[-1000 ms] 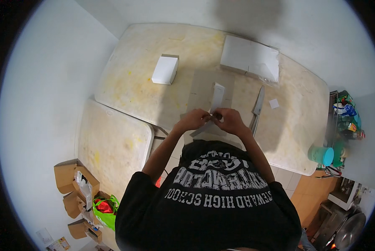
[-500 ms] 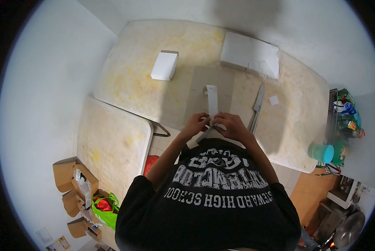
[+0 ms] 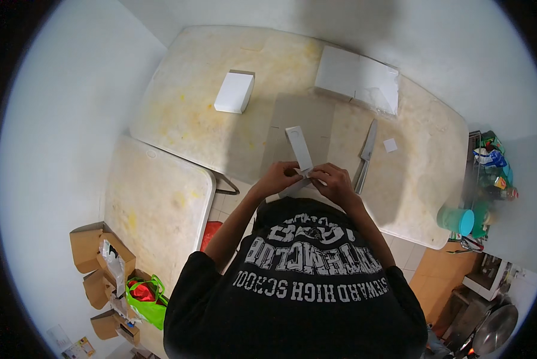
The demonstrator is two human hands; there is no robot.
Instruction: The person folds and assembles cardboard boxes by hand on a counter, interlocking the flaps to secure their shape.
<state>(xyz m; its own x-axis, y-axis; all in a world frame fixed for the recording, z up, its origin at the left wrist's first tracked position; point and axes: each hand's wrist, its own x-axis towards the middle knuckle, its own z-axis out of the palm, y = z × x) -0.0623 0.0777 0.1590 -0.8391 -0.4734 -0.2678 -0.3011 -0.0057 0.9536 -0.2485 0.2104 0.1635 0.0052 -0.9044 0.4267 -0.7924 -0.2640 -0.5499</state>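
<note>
Close to my body, at the near table edge, a narrow white cardboard carton (image 3: 300,151) stands up between my hands. It tilts a little left, and a greyer panel of it reaches down toward my shirt. My left hand (image 3: 279,179) pinches its lower part from the left. On the other side my right hand (image 3: 334,180) has its fingers closed at the same bend of the card. The fingertips meet there and hide part of the fold. Under the carton lies a flat greyish sheet (image 3: 274,140).
A kitchen knife (image 3: 367,152) and a small white paper square (image 3: 390,145) lie to the right. Farther back are a white box (image 3: 234,93) and white stacked packs (image 3: 358,78) on the table (image 3: 190,66). A teal cup (image 3: 457,220) sits at the right edge.
The carton's upper part has swung left and now leans, with its end face showing. My fingers have shifted slightly at the fold and still grip it.
</note>
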